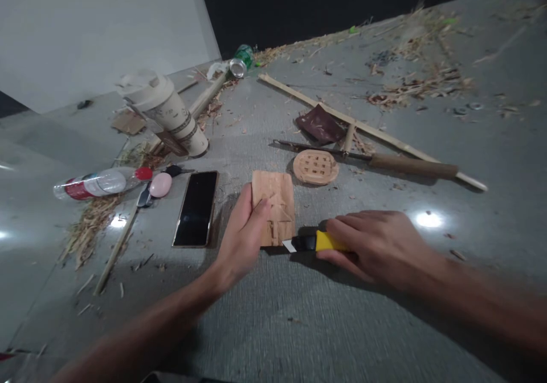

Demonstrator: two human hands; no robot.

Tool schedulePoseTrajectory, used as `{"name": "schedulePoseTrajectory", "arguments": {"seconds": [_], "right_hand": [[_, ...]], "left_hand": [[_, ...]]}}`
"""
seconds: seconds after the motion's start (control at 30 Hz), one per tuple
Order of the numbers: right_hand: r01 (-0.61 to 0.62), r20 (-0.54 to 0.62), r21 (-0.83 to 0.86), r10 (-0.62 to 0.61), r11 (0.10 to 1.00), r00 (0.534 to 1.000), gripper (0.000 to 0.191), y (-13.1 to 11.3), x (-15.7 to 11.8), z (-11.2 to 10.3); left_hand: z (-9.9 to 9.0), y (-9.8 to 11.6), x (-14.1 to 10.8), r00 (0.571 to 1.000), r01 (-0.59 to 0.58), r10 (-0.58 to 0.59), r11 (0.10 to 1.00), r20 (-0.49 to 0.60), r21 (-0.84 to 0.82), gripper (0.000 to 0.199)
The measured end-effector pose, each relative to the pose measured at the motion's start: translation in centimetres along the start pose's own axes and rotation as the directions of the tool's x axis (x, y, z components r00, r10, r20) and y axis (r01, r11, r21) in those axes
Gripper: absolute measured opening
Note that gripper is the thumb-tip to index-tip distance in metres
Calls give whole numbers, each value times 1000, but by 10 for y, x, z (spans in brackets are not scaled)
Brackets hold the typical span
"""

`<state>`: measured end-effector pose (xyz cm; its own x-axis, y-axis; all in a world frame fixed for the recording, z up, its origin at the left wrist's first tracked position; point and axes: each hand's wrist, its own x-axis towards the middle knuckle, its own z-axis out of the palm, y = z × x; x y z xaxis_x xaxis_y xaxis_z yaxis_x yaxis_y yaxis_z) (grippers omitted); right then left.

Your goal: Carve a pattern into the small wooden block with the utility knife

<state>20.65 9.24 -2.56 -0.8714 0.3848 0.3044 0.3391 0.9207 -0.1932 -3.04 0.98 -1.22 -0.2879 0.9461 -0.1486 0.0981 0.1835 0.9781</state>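
A small rectangular piece of wood (280, 192) with grooves cut across its face is gripped along its left edge by my left hand (243, 235), thumb on top. In my right hand (371, 246) is a yellow and black utility knife (327, 241), fingers wrapped round its handle. The knife's blade (289, 245) lies at the wood's lower right corner; whether it cuts in, I cannot tell. Just beyond the wood lies an oval carved wooden piece (315, 167) with a grid of small square holes.
Left of my hands are a phone (195, 209), a plastic bottle (100, 183), a pink oval object (160, 185) and a paper cup (175, 115). Farther back lie a green can (241, 61), a long wooden strip (307, 97), dark sandpaper-like sheet (320, 124) and a wooden-handled tool (412, 166). Shavings are scattered about.
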Motion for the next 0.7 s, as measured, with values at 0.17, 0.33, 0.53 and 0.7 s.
{"name": "schedulePoseTrajectory", "arguments": {"seconds": [0.17,0.33,0.53,0.7], "right_hand": [[-18,-21,-37,17,999,1000,46,-2,0,1],[-46,-47,-72,43,996,998,47,-3,0,1],[-95,-6,-73,95,993,995,47,6,-2,-1],[-23,29,23,22,999,999,46,9,-1,-3]], "left_hand": [[1,1,-1,999,1,0,1000,-43,16,31],[4,4,-4,997,-5,8,999,-81,35,29],[11,6,-8,994,-18,24,998,-106,54,28],[8,4,-8,994,-6,11,999,-113,45,28]]}}
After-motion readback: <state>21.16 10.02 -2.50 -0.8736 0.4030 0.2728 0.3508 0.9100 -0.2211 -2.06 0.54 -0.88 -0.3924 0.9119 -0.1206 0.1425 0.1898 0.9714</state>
